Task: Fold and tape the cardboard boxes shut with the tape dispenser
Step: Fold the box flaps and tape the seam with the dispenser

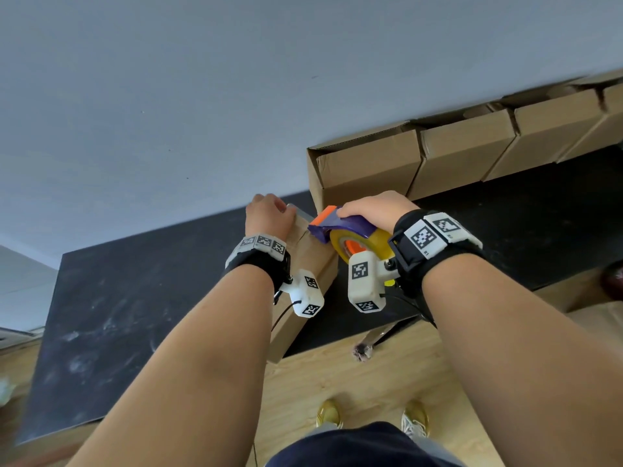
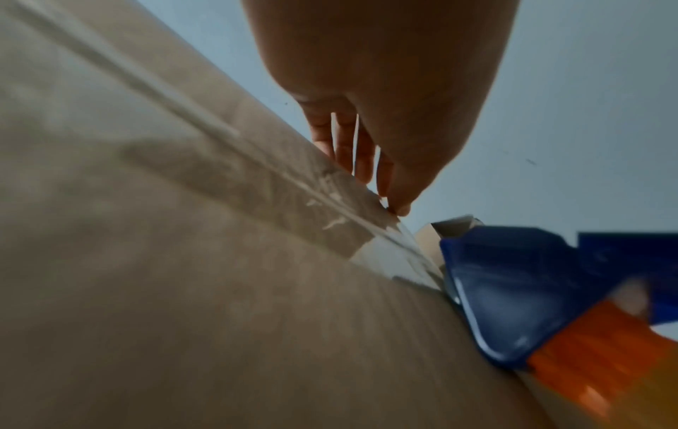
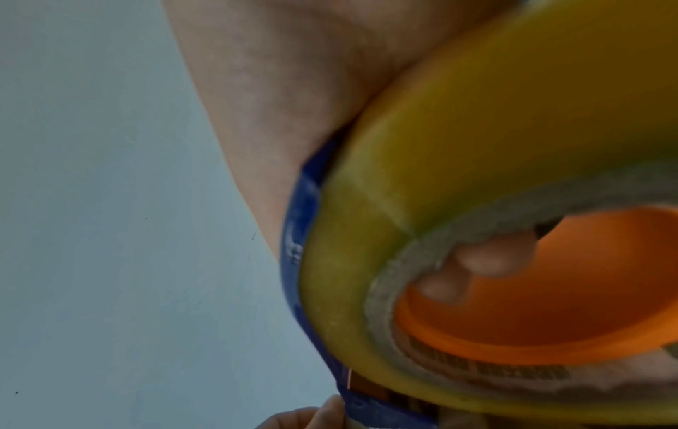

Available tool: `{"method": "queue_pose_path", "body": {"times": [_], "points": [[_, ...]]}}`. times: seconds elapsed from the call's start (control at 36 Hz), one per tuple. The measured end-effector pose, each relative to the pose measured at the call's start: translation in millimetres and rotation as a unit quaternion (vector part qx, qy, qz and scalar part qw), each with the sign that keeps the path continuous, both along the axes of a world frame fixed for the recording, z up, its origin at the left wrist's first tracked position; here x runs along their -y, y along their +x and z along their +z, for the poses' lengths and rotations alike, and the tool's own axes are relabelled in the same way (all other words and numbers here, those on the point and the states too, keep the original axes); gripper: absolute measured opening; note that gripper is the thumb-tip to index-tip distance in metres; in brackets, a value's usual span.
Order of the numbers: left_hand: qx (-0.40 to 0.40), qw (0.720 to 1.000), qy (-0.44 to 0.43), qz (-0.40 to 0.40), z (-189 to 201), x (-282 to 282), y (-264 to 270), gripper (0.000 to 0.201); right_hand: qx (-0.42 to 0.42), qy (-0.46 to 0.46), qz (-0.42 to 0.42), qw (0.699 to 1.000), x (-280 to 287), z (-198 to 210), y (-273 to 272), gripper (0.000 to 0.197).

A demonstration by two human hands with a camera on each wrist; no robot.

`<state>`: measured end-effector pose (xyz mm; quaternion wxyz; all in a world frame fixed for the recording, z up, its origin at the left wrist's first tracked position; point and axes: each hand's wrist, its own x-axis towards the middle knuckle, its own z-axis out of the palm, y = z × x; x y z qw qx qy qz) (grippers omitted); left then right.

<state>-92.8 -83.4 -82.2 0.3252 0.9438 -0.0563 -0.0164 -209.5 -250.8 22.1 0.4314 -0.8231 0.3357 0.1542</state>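
Observation:
A long cardboard box [image 1: 308, 261] lies on the black table [image 1: 135, 315], its top seam covered by clear tape [image 2: 363, 232]. My left hand [image 1: 269, 212] grips the box's far end, fingers [image 2: 361, 156] curled over the far edge and thumb at the tape's end. My right hand [image 1: 374, 210] holds the blue and orange tape dispenser [image 1: 340, 229] with its yellow tape roll [image 3: 477, 145]; two fingertips [image 3: 491, 257] reach into the orange hub [image 3: 568, 290]. The dispenser's nose [image 2: 513, 290] sits on the box top just right of my left hand.
Several open cardboard boxes [image 1: 472, 146] stand in a row against the grey wall [image 1: 236, 79] at the back right. The table's near edge meets a wooden floor [image 1: 371, 382], where a metal leg [image 1: 381, 335] and my shoes show.

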Motion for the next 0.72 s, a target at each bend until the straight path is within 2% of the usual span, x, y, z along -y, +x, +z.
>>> {"method": "queue_pose_path", "body": {"times": [0.14, 0.25, 0.33, 0.42, 0.5, 0.61, 0.72], "points": [[0.040, 0.999, 0.026, -0.021, -1, 3, -12, 0.021, 0.001, 0.004, -0.016, 1.000, -1, -2, -3, 0.035], [0.083, 0.988, 0.122, -0.042, 2, 7, -18, 0.027, -0.001, 0.014, -0.030, 0.999, -1, -3, -7, 0.039], [0.115, 0.970, 0.189, -0.102, 1, 7, -25, 0.021, 0.002, 0.017, -0.024, 1.000, 0, -2, -9, 0.041], [0.091, 0.966, 0.183, -0.161, 2, 7, -42, 0.020, 0.007, 0.023, -0.013, 1.000, 1, -1, -11, 0.044], [0.078, 0.962, 0.186, -0.184, -9, 5, -46, 0.025, 0.010, 0.026, -0.006, 1.000, 2, -2, -14, 0.046], [0.081, 0.960, 0.201, -0.179, -18, 6, -50, 0.031, 0.011, 0.042, 0.000, 0.999, 7, -3, -19, 0.053], [0.031, 0.961, 0.209, -0.179, -17, 7, -51, 0.039, 0.015, 0.066, -0.002, 0.998, 12, -9, -27, 0.062]]}}
